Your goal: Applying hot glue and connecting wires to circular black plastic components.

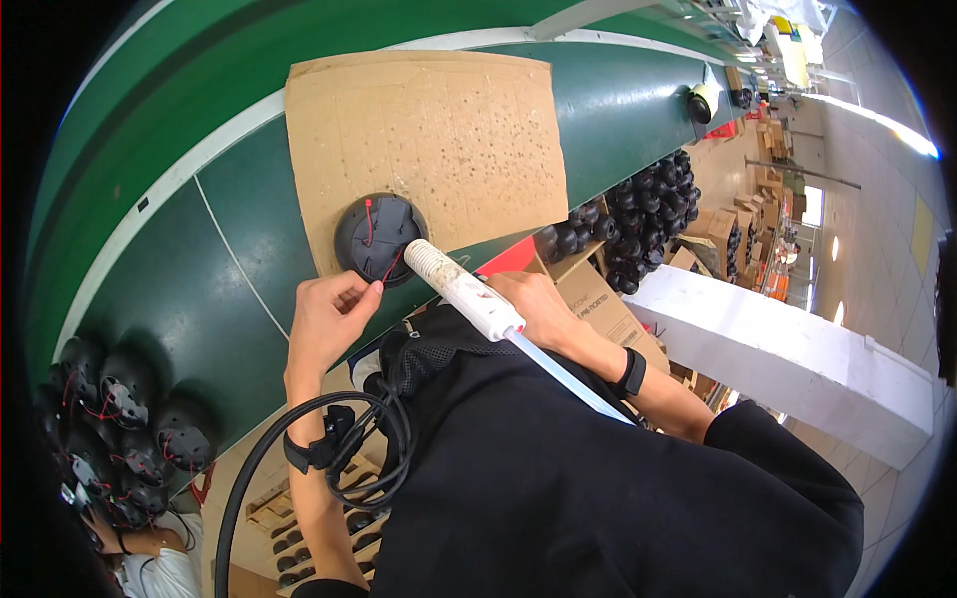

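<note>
Black round housing [379, 237] trails red wires; left hand [329, 319] pinches one, right hand [533, 299] grips the white glue gun [462, 289].

the scene is bright and evenly lit from overhead. long ceiling lights [877, 122] glare white along the upper right, and the far hall there washes out pale. the green tabletop [229, 229] shows a soft sheen and only faint shadows; a small dark shadow sits under the round black housing [379, 237] on the cardboard sheet [429, 140]. the black shirt [598, 478] swallows detail. fisheye bending curves the tabletop's edges strongly, and a black vignette rings the corners. the centre is sharp; the pile of black parts [110, 429] at lower left is dim and smeared.
</note>
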Motion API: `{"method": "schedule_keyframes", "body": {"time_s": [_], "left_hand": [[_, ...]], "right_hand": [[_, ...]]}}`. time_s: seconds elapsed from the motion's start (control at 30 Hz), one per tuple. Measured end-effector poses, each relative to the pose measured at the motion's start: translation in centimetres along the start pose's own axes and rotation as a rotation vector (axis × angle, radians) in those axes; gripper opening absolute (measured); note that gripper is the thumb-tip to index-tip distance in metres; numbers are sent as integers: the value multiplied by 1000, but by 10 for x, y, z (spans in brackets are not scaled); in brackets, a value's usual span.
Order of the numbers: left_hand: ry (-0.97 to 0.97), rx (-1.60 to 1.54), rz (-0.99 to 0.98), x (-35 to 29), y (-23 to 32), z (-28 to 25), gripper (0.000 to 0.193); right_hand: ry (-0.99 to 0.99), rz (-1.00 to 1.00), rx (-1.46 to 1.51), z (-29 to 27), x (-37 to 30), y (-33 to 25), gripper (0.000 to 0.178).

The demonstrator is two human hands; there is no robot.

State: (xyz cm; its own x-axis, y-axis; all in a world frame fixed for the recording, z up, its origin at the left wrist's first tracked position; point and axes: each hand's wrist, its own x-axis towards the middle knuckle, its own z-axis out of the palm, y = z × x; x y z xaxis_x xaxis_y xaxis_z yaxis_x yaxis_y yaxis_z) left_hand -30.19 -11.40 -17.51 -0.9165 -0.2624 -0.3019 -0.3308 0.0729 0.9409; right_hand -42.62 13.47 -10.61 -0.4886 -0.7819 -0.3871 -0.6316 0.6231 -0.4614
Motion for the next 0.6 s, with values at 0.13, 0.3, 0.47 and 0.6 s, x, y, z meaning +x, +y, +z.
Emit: {"method": "schedule_keyframes", "body": {"time_s": [0.13,0.3,0.47,0.6], "left_hand": [[-57,31,51,-5,-6,3,22],[-63,34,61,-5,-2,4,22],[-8,19,70,-5,-6,3,20],[23,-2,104,1,-6,3,16]], "right_hand": [[0,-15,41,0,4,0,20],[16,-79,1,2,7,4,20],[-67,30,-27,-4,5,0,28],[-82,79,19,-3,0,5,25]]}}
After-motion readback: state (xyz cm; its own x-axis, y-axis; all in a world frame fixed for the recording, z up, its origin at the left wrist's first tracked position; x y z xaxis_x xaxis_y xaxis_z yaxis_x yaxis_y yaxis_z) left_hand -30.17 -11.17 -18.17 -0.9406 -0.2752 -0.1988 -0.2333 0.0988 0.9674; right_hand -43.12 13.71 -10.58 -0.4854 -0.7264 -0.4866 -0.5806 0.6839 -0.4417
